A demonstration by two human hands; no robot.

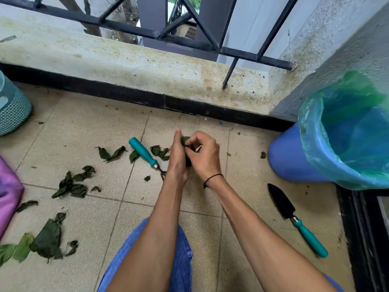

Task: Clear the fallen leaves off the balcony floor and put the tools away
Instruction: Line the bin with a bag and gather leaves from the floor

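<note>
Balcony floor (88,131), tiled: fallen leaves (70,185) scattered left. Left hand (177,153) flat, cupping; right hand (203,153) pinching a leaf bundle (185,140). Light, limp, probably crumbly; gather by handfuls.

Two hand tools (297,220), one lined bin (328,148), one basket (12,108), two hands (179,152).
</note>
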